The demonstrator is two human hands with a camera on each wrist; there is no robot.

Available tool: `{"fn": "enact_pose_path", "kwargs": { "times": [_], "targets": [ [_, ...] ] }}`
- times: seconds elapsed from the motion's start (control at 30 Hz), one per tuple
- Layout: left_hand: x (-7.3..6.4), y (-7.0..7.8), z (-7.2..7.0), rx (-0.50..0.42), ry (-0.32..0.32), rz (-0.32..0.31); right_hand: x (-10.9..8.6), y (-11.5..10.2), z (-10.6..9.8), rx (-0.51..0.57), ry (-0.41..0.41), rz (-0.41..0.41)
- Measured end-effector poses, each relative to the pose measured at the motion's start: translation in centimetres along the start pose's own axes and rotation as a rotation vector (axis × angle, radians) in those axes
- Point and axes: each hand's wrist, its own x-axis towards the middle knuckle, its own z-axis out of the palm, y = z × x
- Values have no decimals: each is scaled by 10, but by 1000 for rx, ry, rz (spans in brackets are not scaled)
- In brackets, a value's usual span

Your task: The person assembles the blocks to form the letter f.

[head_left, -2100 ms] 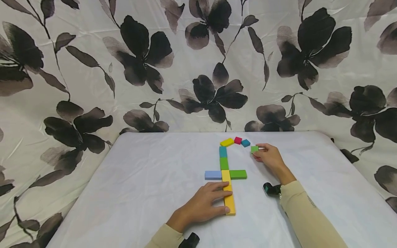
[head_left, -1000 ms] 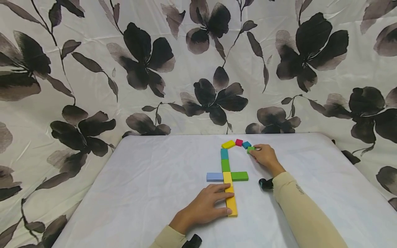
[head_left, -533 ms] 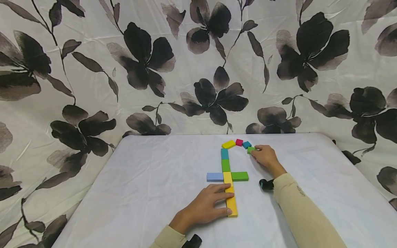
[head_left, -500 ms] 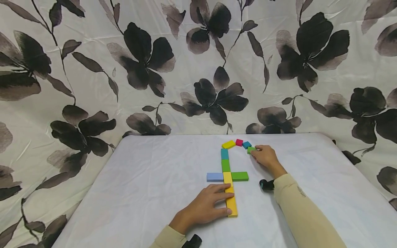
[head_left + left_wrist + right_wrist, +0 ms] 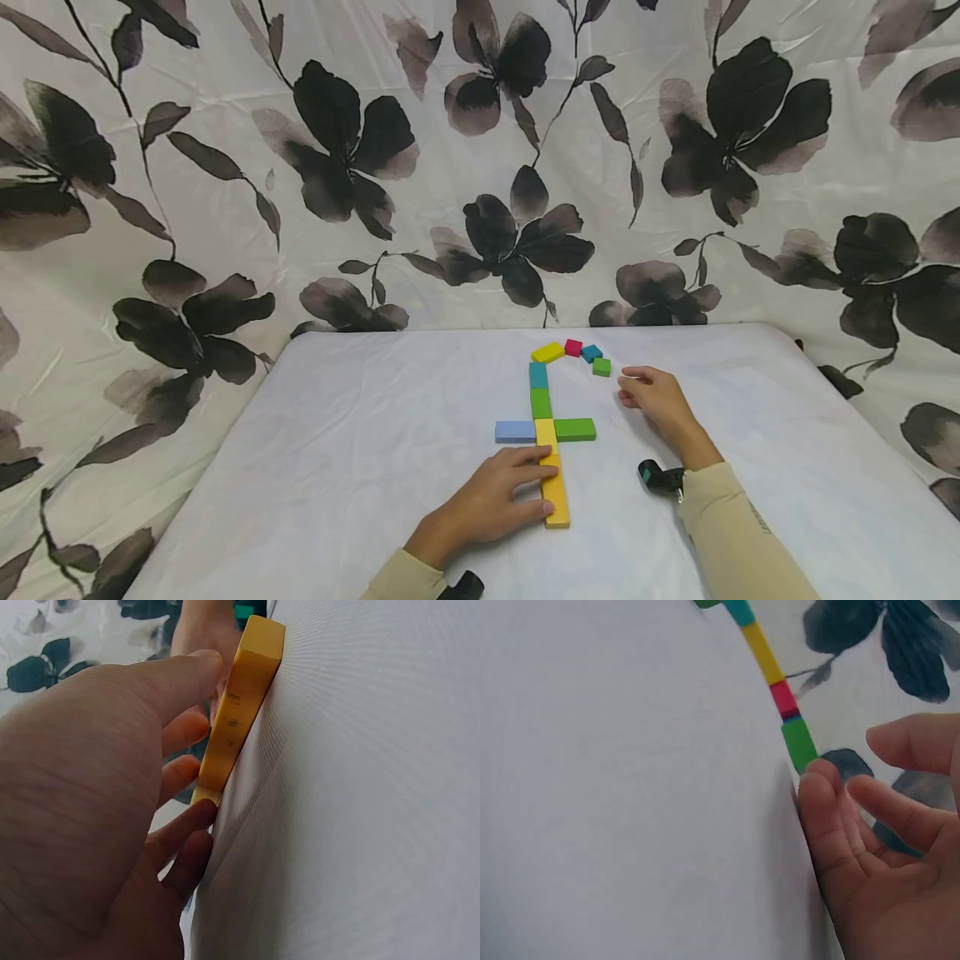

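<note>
My left hand (image 5: pixel 487 498) rests with spread fingers on the long yellow block (image 5: pixel 556 493), its fingertips and thumb touching the top. In the left wrist view the yellow block (image 5: pixel 244 705) shows its side with small dark marks. My right hand (image 5: pixel 663 408) hovers right of the small green block (image 5: pixel 602 367), apart from it, with nothing between the fingers. From the green block an arc runs left through a blue block (image 5: pixel 592 354), a red block (image 5: pixel 573 347) and a yellow block (image 5: pixel 548 352). Below that stand a teal block (image 5: pixel 538 375) and a green block (image 5: pixel 541 404) in line.
A light blue block (image 5: pixel 515 432) and a long green block (image 5: pixel 575 429) lie on either side of a yellow block (image 5: pixel 546 432), forming a crossbar. All lie on a white-covered table (image 5: pixel 360 417). A floral cloth (image 5: pixel 450 167) hangs behind its far edge.
My right hand has brought the small green block to the end of the arc, beside the blue block, let it go and drawn back to the right. The left hand stays on the yellow block.
</note>
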Motion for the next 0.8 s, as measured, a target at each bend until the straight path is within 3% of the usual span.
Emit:
{"fn": "enact_pose_path", "kwargs": {
  "times": [0.17, 0.43, 0.8],
  "targets": [
    [-1, -3, -1, -17, 24, 2, -7, 2, -4, 50, -17, -5],
    [-5, -5, -6, -28, 60, -4, -16, 3, -10, -25, -58, -13],
    [-13, -10, -36, -1, 88, -94, -35, 9, -42, -166, -57, -81]
  ]
}}
